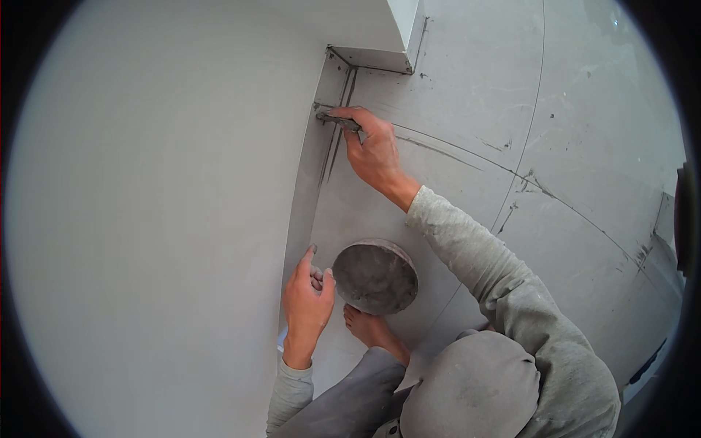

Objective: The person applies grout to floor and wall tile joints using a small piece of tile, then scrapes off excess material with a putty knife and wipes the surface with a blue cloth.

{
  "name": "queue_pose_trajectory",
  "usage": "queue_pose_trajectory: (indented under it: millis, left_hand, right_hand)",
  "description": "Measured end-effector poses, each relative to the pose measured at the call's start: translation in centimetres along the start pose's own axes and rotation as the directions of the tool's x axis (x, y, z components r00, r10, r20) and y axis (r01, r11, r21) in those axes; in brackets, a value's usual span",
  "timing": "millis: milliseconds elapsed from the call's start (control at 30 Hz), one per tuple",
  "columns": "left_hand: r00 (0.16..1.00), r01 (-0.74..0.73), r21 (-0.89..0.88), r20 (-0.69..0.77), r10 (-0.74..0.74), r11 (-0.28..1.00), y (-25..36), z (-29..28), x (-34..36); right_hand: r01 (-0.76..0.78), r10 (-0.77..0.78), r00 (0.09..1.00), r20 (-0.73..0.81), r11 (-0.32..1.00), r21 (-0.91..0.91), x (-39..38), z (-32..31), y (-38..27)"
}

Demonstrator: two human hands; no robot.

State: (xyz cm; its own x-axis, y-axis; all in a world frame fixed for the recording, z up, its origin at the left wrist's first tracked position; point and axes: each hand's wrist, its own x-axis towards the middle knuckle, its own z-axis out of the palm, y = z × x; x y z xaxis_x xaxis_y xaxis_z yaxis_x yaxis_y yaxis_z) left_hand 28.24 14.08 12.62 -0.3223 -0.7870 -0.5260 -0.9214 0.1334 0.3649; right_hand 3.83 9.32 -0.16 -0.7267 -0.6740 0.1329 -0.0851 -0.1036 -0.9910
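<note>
My right hand (pixel 372 150) pinches a small, flat tool (pixel 343 123) smeared with dark grey paste, held against the joint at the base of the wall strip (pixel 303 190), where a floor seam meets it. My left hand (pixel 307 306) is beside that strip lower down, index finger stretched and thumb apart, the other fingers loosely bent and grey with paste; I see nothing held in it. To its right sits a round bowl (pixel 374 281) holding dark grey paste, just above my bare foot (pixel 372 328).
A white wall (pixel 161 219) fills the left. A boxed step with a corner (pixel 372 58) juts out at the top. Grey floor tiles (pixel 584 124) with dark, smeared seams spread to the right. My bent knee and grey-clad leg (pixel 343 401) are along the bottom.
</note>
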Motion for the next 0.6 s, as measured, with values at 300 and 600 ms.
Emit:
queue_pose_trajectory:
  millis: [300,600]
  left_hand:
    - [1.0,0.004,-0.02,0.006,-0.004,1.0,0.7,0.2,-0.2]
    - [1.0,-0.014,-0.013,0.006,0.014,1.0,0.7,0.6,0.0]
  right_hand:
    - [0.033,-0.034,0.996,-0.081,0.999,-0.023,0.3,1.1,-0.4]
    - [-0.031,0.033,0.993,-0.11,0.999,0.021,0.6,1.0,-0.3]
